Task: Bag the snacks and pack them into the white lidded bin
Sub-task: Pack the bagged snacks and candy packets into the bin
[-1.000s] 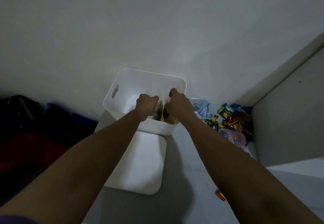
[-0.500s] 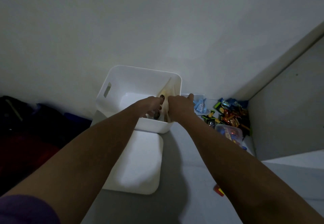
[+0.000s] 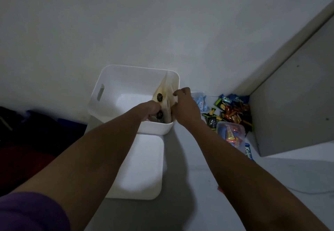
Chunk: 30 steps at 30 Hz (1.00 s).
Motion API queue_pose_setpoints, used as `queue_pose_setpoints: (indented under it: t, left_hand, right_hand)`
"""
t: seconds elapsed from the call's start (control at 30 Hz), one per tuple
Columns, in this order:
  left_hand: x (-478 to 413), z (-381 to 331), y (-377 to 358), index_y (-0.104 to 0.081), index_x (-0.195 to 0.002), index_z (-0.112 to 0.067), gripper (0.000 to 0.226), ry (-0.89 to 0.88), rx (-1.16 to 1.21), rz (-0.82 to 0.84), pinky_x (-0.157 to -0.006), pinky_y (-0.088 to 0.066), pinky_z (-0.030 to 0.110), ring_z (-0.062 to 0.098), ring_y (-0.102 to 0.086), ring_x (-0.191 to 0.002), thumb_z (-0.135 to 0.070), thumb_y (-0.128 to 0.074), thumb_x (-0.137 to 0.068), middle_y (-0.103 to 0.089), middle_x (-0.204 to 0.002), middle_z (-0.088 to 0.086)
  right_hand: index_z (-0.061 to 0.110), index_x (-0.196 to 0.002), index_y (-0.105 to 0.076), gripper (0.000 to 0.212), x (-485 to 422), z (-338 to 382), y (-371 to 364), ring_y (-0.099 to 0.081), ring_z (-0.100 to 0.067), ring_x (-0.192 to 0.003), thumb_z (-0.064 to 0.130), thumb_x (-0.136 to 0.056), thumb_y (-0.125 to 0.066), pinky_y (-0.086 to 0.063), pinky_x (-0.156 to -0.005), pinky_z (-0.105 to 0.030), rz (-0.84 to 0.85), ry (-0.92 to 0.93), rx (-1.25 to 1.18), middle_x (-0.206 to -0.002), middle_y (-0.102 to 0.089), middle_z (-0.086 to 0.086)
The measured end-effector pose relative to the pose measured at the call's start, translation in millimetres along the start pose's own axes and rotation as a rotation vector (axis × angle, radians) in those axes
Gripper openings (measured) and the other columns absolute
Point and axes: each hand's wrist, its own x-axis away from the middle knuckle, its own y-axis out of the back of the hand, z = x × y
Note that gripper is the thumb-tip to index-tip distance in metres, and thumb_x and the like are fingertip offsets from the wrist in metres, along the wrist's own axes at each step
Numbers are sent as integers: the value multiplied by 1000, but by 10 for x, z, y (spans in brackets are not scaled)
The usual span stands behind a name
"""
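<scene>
- Head view: looks down on the white bin (image 3: pixel 133 80), open-topped and set against the pale wall (image 3: pixel 162 22).
- Finds the bag (image 3: pixel 165 89) inside the bin, clear, with dark round snacks (image 3: pixel 159 96) showing through it. Stands upright there, leaning on the bin's right wall, with its top corner up at the rim.
- Shows the left arm stretched in from the lower left and crossing the bin's near rim. Puts the left hand (image 3: pixel 151 109) inside the bin, knuckles up, fingers curled downward against the bag's lower part. Cannot tell whether those fingers grip the bag, hidden as they are under the knuckles.
- Shows the right arm stretched in from the lower right, wrist outside the bin. Puts the right hand (image 3: pixel 186 104) over the bin's right near corner, fingers bent inward and pinching the bag's right edge about halfway up.
- Leaves the two hands close but apart, with the bag between them.
- Places the lid (image 3: pixel 142 165) flat on the grey surface just in front of the bin, partly under the left forearm.
- Just right of the bin: a clear container (image 3: pixel 199 100) of pale blue packets. Farther right, in the corner: a loose pile of coloured packets (image 3: pixel 233 111), with a clear tub (image 3: pixel 231 133) of red and yellow ones in front of it.
- Left of the bin: dark shapes (image 3: pixel 27 131), too dim to name.
- Nearest the camera, well in front of the bin: a purple sleeve (image 3: pixel 30 211) on the left arm.
</scene>
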Motion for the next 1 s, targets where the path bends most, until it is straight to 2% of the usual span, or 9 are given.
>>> queue_pose_setpoints:
  t: [0.1, 0.23, 0.33, 0.43, 0.57, 0.63, 0.8, 0.9, 1.0]
  left_hand:
    - [-2, -15, -34, -59, -98, -5, 15, 7, 11, 47, -41, -40, 19, 16, -51, -53, -15, -49, -95, -59, -79, 9]
    - [23, -20, -90, -58, -93, -6, 13, -21, -40, -4, -40, -40, 20, 16, -50, -54, -12, -47, -94, -57, -78, 9]
    - [4, -42, -103, -61, -105, 0, 20, -110, -56, -145, -50, -46, 24, 21, -57, -65, -4, -46, -92, -61, -86, 12]
    - [62, -129, -121, -61, -118, 4, 33, -232, 42, -270, -68, -46, 33, 28, -57, -82, -14, -45, -95, -65, -114, 23]
    - [298, -317, -191, -56, -132, -7, 39, -394, -9, -445, -94, -43, 32, 31, -55, -117, -18, -47, -95, -57, -135, 13]
    - [392, -449, -254, -54, -134, -9, 42, -477, -58, -506, -104, -39, 34, 30, -51, -126, -23, -49, -95, -55, -138, 12]
    - [513, -844, -545, -54, -132, -16, 46, -614, -170, -584, -103, -44, 46, 30, -53, -123, -37, -55, -90, -58, -133, 8]
    - [555, -1036, -838, -54, -131, -19, 45, -692, -339, -670, -102, -40, 46, 29, -48, -124, -40, -53, -91, -57, -132, 6]
    - [510, -1119, -1185, -55, -130, -18, 45, -811, -520, -742, -98, -36, 44, 30, -47, -122, -40, -53, -92, -57, -130, 7]
  right_hand:
    - [9, -126, -53, 33, 43, -65, -48, -59, -31, -108, 9, -93, -51, -49, -84, -37, -9, -96, -206, -127, -53, -12]
    - [10, -128, -55, 32, 151, -115, -57, -64, -24, -103, 15, -97, -50, -45, -80, -28, -10, -96, -396, -115, -67, -11]
    - [9, -135, -50, 36, 240, -160, -15, -62, -25, -106, 18, -100, -48, -43, -82, -27, 2, -119, -400, -117, -67, -12]
    - [7, -134, -52, 35, 331, -261, 62, -60, -29, -112, 20, -101, -46, -45, -89, -33, 5, -142, -366, -121, -65, -16]
    - [4, -127, -56, 32, 449, -443, 299, -60, -32, -111, 14, -99, -48, -46, -89, -34, -6, -147, -291, -119, -65, -18]
    - [5, -128, -55, 33, 487, -582, 460, -60, -32, -111, 15, -98, -49, -45, -88, -33, -19, -175, -260, -118, -65, -18]
    - [0, -129, -53, 34, 532, -1068, 858, -62, -31, -101, 15, -98, -49, -43, -81, -29, -40, -236, -239, -106, -67, -24]
    - [0, -119, -57, 27, 569, -1414, 1031, -62, -30, -91, 15, -97, -48, -38, -69, -27, -51, -270, -226, -101, -67, -20]
    - [2, -108, -59, 20, 634, -1768, 1049, -61, -27, -93, 15, -96, -50, -36, -69, -27, -55, -316, -228, -98, -66, -14]
